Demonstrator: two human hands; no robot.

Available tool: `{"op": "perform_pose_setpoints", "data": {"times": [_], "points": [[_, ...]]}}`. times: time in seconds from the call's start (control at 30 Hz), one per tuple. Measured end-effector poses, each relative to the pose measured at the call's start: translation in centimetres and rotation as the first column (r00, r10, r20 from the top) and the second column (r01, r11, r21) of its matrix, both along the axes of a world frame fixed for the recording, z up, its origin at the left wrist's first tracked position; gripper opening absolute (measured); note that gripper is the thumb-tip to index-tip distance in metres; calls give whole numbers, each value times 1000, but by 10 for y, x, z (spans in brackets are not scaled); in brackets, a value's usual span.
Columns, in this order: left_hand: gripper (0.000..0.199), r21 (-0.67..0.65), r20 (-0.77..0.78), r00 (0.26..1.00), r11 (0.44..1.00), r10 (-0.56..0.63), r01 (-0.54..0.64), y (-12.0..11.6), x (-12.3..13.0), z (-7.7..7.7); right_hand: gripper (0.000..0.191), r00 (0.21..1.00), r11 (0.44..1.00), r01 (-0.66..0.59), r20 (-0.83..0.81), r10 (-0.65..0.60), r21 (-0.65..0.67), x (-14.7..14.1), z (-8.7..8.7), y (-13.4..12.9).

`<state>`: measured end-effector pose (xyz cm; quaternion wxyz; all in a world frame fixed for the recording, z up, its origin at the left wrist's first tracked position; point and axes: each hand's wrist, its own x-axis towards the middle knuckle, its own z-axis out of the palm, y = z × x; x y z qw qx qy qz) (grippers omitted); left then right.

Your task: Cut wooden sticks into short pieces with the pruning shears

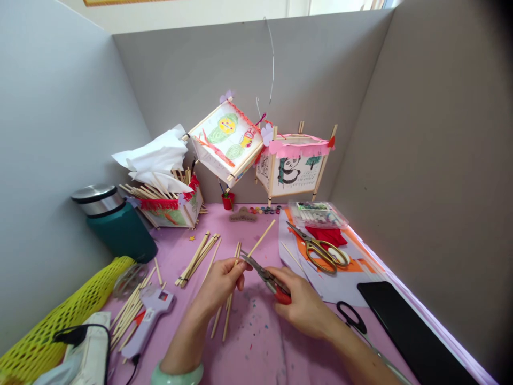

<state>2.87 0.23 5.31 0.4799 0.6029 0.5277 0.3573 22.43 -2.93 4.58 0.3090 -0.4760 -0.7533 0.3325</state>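
Note:
My left hand (229, 275) pinches a thin wooden stick (262, 237) that slants up to the right. My right hand (302, 302) is closed around red-handled shears (262, 272). The blades of the shears reach the stick close to my left fingertips; whether they touch it I cannot tell. Under my left hand lie more wooden sticks (227, 318) on the pink tabletop (256, 353). To the left of that hand, bundled sticks (198, 259) are tied at their lower ends.
Left: a glue gun (148, 321), loose sticks (130, 307), a teal bottle (120, 227), and a stick-filled box (172, 211). Right: brass-coloured scissors (320, 251), black-handled scissors (352, 318), a black phone-like slab (409, 326). Behind: two paper lanterns (228, 136) (298, 171), one tilted.

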Motion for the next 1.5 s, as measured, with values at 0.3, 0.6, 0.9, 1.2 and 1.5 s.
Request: {"op": "perform_pose_setpoints", "data": {"times": [0.3,0.6,0.9,1.2,1.5], "points": [[45,188,-159,986,982,52,-21,1,0,-5,51,998,997,25,55,-29,72,-1,-1,4],[27,491,-337,887,862,317,-122,1,11,-12,50,997,998,43,59,-46,53,-4,-3,12],[42,296,-224,957,948,187,-116,2,6,-10,52,999,999,34,31,-35,31,-2,-3,3],[44,196,-107,992,979,71,-49,6,0,-14,53,999,999,27,20,-28,35,-1,-3,2],[41,342,-317,921,933,226,-111,4,4,-11,44,997,998,15,69,-19,53,-3,-6,14]]}}
